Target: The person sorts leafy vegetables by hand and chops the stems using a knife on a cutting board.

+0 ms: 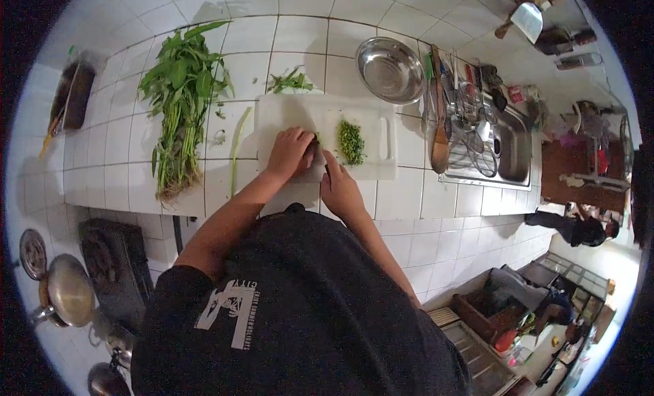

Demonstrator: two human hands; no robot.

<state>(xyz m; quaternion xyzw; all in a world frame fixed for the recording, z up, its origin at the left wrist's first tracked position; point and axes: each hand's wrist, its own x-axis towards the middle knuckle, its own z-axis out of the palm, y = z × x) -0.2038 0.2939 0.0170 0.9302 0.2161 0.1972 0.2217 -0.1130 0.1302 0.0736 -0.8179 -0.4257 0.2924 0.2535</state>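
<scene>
My left hand [291,151] is closed, fingers curled, at the left part of a white cutting board [373,171]. What it presses down is mostly hidden; a dark bit shows beside the fingertips. My right hand [343,192] grips a kitchen knife [319,157] by its dark handle, the blade close beside my left fingers. A small heap of finely chopped greens [351,143] lies on the board, right of the blade. Behind the board is a little pile of loose green leaves [291,81].
A large bunch of leafy greens with roots [180,110] lies on the tiled counter at left, near a single green stalk [240,147]. At the back right stand a steel bowl [390,70], wooden utensils [439,140] and a sink [514,147]. Another person [575,227] is far right.
</scene>
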